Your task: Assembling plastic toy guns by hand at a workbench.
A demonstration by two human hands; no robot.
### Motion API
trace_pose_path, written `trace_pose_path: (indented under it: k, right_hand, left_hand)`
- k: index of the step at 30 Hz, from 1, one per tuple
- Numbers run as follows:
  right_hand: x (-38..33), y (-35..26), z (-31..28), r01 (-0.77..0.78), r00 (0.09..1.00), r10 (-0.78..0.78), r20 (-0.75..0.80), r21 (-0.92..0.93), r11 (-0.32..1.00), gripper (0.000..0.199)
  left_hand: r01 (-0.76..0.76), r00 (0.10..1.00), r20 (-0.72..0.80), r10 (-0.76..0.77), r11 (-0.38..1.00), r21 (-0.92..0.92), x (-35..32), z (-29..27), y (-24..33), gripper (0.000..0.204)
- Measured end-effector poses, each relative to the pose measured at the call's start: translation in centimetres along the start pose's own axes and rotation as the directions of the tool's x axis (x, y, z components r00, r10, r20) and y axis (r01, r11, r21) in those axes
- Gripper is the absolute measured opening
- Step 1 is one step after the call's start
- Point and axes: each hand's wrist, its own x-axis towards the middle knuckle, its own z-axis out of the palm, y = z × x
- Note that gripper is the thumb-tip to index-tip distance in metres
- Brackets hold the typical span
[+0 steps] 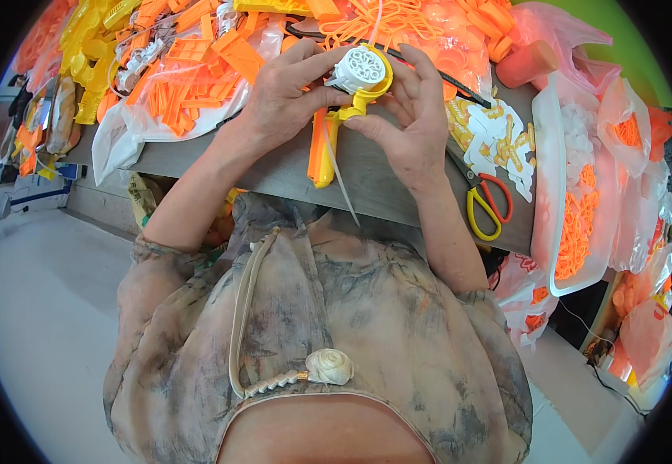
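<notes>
Hands [278,104] on yellow-white piece [360,100], grey table [382,176] (orange-cluttered), pale floor [42,294]

A wide fisheye view looks steeply down from the person's head, close over the patterned top [405,325] at six o'clock; the left hand [283,99], right hand [417,139] and grey surface [378,178] sit farther off toward twelve o'clock, straight edges bowing near the rim.

Smooth, fairly glossy plastic for the yellow-and-white toy [361,69] — matt, wood-look table [274,160], thin matt cloth shirt [405,325], crinkled plastic white bag [115,148]
</notes>
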Motion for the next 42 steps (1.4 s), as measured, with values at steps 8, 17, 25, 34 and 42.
trace_pose_path:
  k: [8,17,25,34,42]
  right_hand:
    - [-1.7,0.6,-2.3,-0.053,0.998,0.046,-0.042,-0.188,0.981,0.079]
    - [-4.4,3.3,-4.5,-0.212,0.977,0.184,-0.11,-0.642,0.737,0.074]
    - [-7.5,-1.0,-6.2,-0.019,0.972,-0.186,-0.141,-0.842,0.538,0.051]
    - [-11.4,-3.7,-11.0,-0.138,0.964,0.243,-0.108,-0.984,0.113,0.033]
    - [-12.3,-3.8,-11.7,-0.376,0.915,0.295,-0.275,-0.845,0.381,0.037]
  left_hand:
    - [-0.112,0.984,0.158,0.077,0.968,0.223,1.4,1.7,2.1,0.046]
    - [-0.344,0.923,0.293,0.25,0.879,0.331,2.2,6.0,0.5,0.037]
    - [0.113,0.979,0.166,-0.117,0.993,0.035,-3.5,0.4,5.4,0.021]
    - [0.722,0.66,0.459,-0.595,0.671,-0.169,-12.5,4.4,5.6,0.025]
    - [0.504,0.862,0.354,-0.362,0.683,-0.529,-13.0,5.6,6.3,0.013]
